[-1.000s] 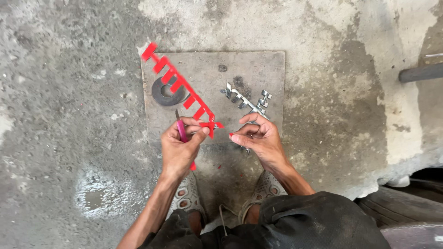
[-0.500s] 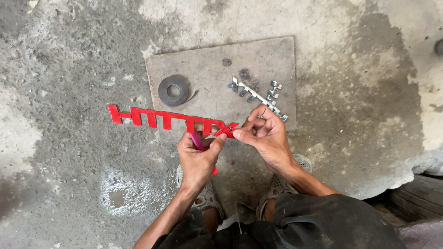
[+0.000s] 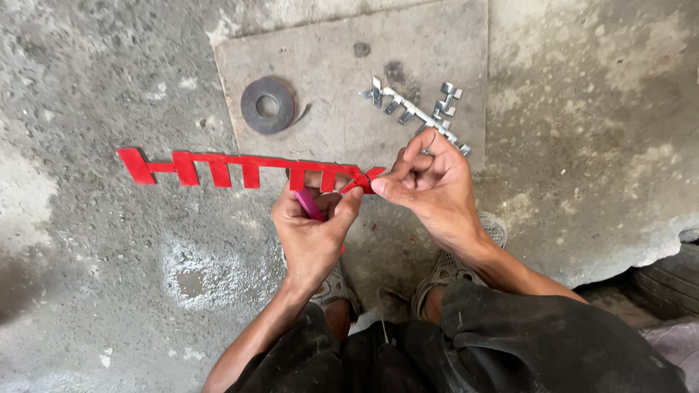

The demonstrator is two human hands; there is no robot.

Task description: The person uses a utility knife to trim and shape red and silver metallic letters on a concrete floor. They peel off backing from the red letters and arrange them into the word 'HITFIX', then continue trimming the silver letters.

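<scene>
A long red strip of joined block shapes [image 3: 218,169] stretches out level to the left, held above the concrete floor. My left hand [image 3: 313,233] grips its right end from below, together with a pink-handled tool [image 3: 309,205] that pokes up between the fingers. My right hand [image 3: 429,191] pinches the strip's right tip [image 3: 368,177] between thumb and forefinger. A shiny silver strip of similar block shapes [image 3: 415,113] lies on the flat grey slab [image 3: 335,138] just beyond my right hand.
A dark round disc with a centre hole [image 3: 267,105] rests on the slab at the left. Rough stained concrete [image 3: 87,276] surrounds it. My feet in worn shoes [image 3: 466,255] and dark-trousered knees [image 3: 510,335] fill the bottom. A dark tyre-like edge [image 3: 670,280] sits at right.
The red strip has swung from a diagonal over the slab to lying level, pointing left. The view has moved closer, and both hands have stayed on its right end.
</scene>
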